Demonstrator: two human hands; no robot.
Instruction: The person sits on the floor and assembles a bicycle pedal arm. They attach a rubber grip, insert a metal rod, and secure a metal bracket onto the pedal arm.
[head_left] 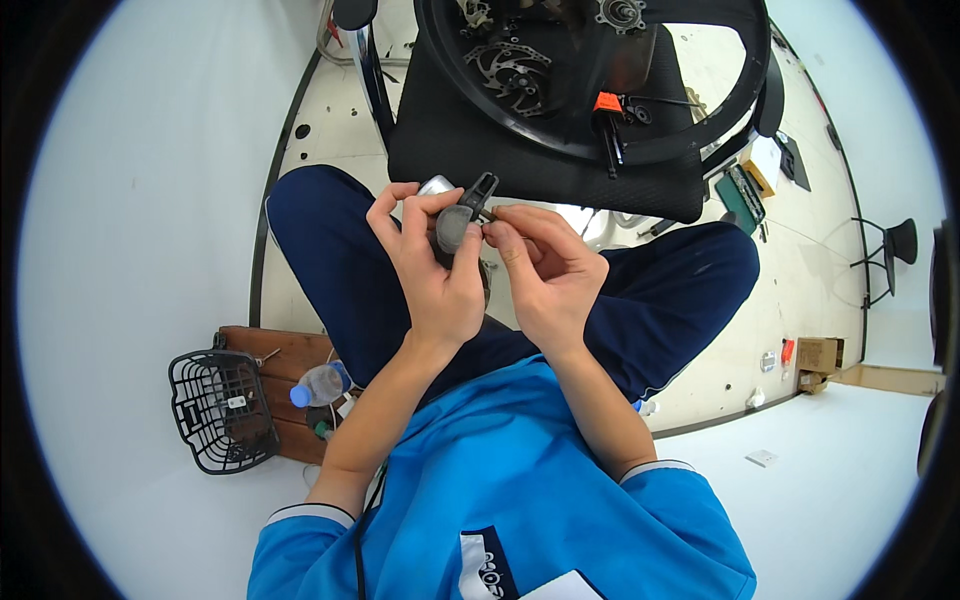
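Above my lap, my left hand point(435, 265) is closed round a small rounded grey-and-black part point(454, 228) with a slotted black bracket point(482, 190) standing up from it. A shiny silver piece point(437, 186) shows beside the left fingers; whether it belongs to the same part I cannot tell. My right hand point(550, 265) pinches a thin rod-like piece point(487, 214) at the bracket's side, its fingertips almost touching my left thumb. The fingers hide most of that piece, so its kind is unclear.
A black spoked wheel point(560, 140) lies on a black chair seat point(430, 150) ahead, with a brake disc point(507, 75) and an orange-tagged part point(608, 102). At left are a wire basket point(222, 410), brown boards point(290, 375) and a bottle point(322, 385). A green case point(740, 195) lies right.
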